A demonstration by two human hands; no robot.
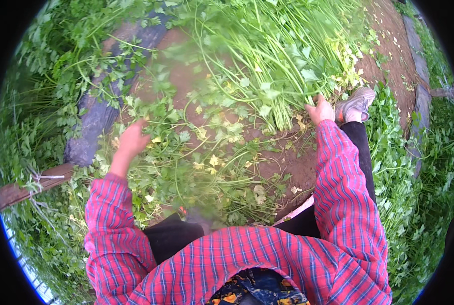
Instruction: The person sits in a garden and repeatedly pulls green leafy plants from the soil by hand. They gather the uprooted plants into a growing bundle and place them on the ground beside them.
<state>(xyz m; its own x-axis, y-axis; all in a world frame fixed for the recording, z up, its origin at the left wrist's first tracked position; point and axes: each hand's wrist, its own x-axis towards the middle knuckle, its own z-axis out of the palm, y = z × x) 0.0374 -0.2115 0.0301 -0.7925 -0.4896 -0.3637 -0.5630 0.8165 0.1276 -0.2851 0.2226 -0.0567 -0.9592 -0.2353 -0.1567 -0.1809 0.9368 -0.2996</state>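
Observation:
A large heap of long green leafy stalks, which look like celery (276, 65), lies on the soil with its cut ends towards me. My right hand (321, 109) is at the near right edge of this heap, its fingers closed around the base of some stalks. Over the loose leaves and trimmings (211, 164) at the left, my left hand (132, 139) is raised and somewhat blurred; a thin stem runs close to its fingertips, and whether it holds that stem is unclear. Yellowed leaves (343, 63) lie along the heap's right side.
My shoe (356, 103) stands just right of the right hand. Dark plastic sheeting (97, 114) edges the soil at left, with a wooden stake (36, 185) and tied string near it. Standing leafy plants (40, 76) grow at left, and more greens (394, 171) lie at right.

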